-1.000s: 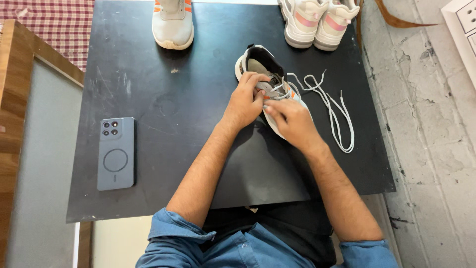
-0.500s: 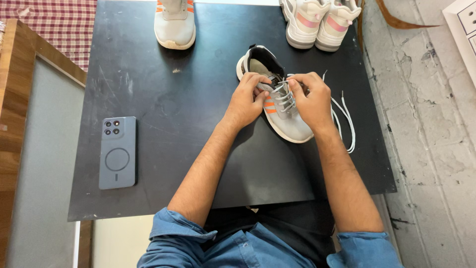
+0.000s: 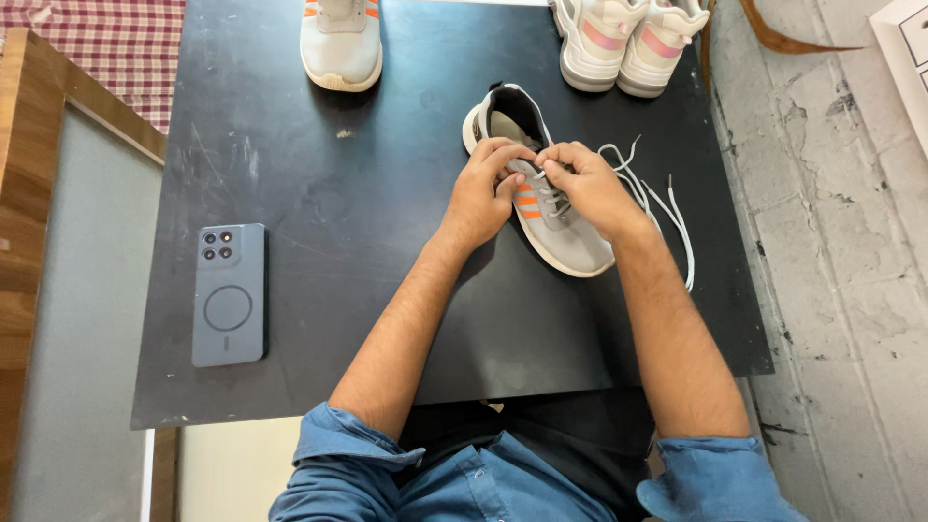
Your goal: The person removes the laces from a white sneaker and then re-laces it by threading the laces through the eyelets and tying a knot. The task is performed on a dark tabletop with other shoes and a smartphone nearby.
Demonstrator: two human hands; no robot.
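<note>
Here I see both hands meeting over the grey sneaker with orange stripes [image 3: 556, 217], which lies near the middle of the black table [image 3: 319, 193], toe toward me. My left hand [image 3: 480, 193] has its fingers curled against the shoe's tongue and upper eyelets, thumb pressed to its side. My right hand [image 3: 585, 188] is pinched shut on the white lace [image 3: 667, 208] at the top of the lacing; the loose ends trail off to the right across the table. A dark blue phone [image 3: 228, 295] lies face down at the left. A matching grey sneaker [image 3: 340, 43] and a pink-striped pair [image 3: 628, 43] stand at the far edge
</note>
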